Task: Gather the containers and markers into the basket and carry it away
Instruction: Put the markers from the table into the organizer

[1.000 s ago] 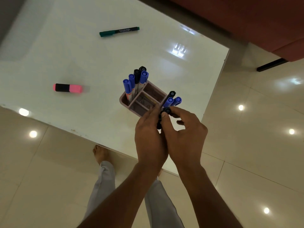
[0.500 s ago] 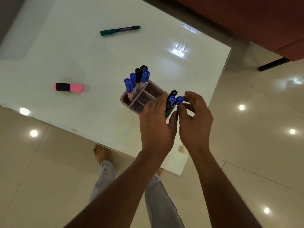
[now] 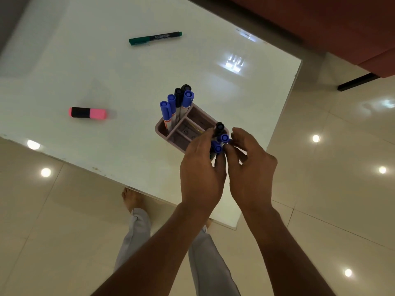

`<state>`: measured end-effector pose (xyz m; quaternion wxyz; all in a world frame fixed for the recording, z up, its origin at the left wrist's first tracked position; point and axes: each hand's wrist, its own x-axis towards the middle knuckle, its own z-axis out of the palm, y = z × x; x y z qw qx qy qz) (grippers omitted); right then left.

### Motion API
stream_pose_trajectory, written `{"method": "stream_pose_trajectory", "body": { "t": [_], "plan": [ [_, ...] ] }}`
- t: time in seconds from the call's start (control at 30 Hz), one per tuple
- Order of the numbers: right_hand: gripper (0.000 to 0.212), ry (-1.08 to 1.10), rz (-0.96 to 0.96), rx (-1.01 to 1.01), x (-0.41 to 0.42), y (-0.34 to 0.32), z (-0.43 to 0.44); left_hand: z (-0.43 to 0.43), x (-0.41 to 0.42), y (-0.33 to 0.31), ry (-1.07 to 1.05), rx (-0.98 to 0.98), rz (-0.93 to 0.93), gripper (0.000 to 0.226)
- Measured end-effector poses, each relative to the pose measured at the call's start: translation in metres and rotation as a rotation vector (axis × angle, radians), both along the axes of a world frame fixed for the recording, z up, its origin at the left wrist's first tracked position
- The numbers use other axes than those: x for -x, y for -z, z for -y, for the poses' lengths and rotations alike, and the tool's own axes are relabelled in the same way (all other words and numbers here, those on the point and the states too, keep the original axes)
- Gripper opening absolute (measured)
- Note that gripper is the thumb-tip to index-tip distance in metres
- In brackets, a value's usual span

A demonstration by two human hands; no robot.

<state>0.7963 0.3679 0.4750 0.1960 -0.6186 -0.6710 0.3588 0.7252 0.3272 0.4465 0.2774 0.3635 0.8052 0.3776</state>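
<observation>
The basket, a small pinkish holder divided into compartments, stands upright on the white worktop near its right corner. Its far-left compartment holds a group of markers standing upright: three with blue caps and two with black caps. The middle compartments are partly visible; their contents cannot be made out clearly. At the basket's near-right end, both hands close around a second bundle of markers, of which one black cap and two blue caps show. The left hand wraps the bundle from the left, fingers curled narrow around the barrels. The right hand meets it from the right, with thumb and fingertips pinched against the blue caps. The lower ends of the bundle are hidden behind the hands, so whether they sit inside the basket cannot be told. A green marker lies flat on the far part of the worktop, well apart from the basket. A pink highlighter with a black band lies flat to the left of the basket, also apart from it.
</observation>
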Motion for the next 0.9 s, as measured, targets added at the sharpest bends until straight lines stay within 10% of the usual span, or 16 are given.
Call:
{"method": "stream_pose_trajectory", "body": {
  "t": [0.53, 0.9],
  "plan": [
    [0.036, 0.142, -0.018, 0.007, -0.008, -0.003, -0.008, 0.021, 0.000, 0.004, -0.012, 0.025, -0.017, 0.060],
    [0.035, 0.067, -0.134, -0.234, 0.066, -0.047, -0.066, 0.018, 0.052, -0.015, 0.069, -0.329, -0.041, 0.042]
  ]
}}
